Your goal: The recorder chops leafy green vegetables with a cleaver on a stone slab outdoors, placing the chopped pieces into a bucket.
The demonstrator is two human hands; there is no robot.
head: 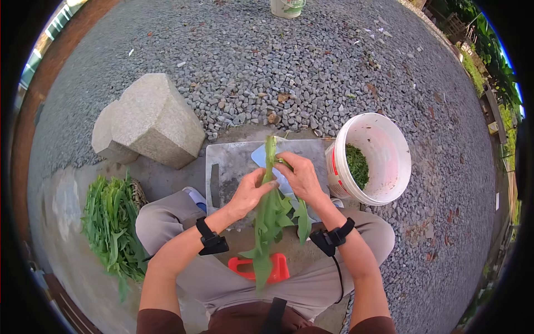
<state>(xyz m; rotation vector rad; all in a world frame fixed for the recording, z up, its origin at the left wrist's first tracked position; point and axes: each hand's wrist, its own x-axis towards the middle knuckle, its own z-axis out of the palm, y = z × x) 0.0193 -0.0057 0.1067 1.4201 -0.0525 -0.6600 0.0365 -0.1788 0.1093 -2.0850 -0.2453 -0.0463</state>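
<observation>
A bunch of long, jagged green leaves (267, 217) hangs in front of me, its pale stem ends pointing away. My left hand (249, 190) grips it around the middle of the stems. In my right hand (301, 173), thumb and fingers pinch a leaf stalk at the bunch's right side, its blade hanging below the wrist. Beneath both hands lies a grey, stained cutting board (233, 156) with a slot handle. A light-blue flat object (260, 156), partly hidden by the leaves, rests on the board.
A white bucket (377, 121) holding chopped greens (356, 167) stands right of the board. Left of my knee lies a heap of leafy greens (112, 229). Concrete blocks (154, 117) sit at the upper left. A red plastic object (281, 269) is between my legs. Another bucket (288, 8) stands on the gravel (258, 62).
</observation>
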